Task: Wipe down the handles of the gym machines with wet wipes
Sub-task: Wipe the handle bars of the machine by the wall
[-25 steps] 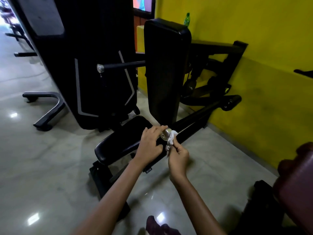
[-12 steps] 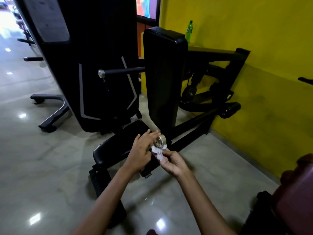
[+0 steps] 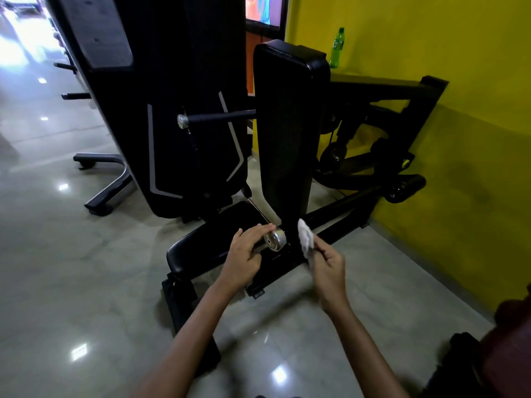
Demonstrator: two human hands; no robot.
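A black gym machine stands in front of me with an upright back pad and a low seat pad. A round silver end cap of a handle bar sticks out beside the seat. My left hand lies against the cap's left side with fingers extended. My right hand pinches a crumpled white wet wipe, held just right of the cap and apart from it. A second bar handle with a silver end juts out higher up.
A tall black weight-stack housing rises at the left. The yellow wall runs along the right, with a green bottle on a ledge. Glossy grey floor spreads left and below. A dark maroon object sits at the lower right.
My right hand has pulled the wipe off the silver end cap and moved it to the right. My left hand has stayed against the cap.
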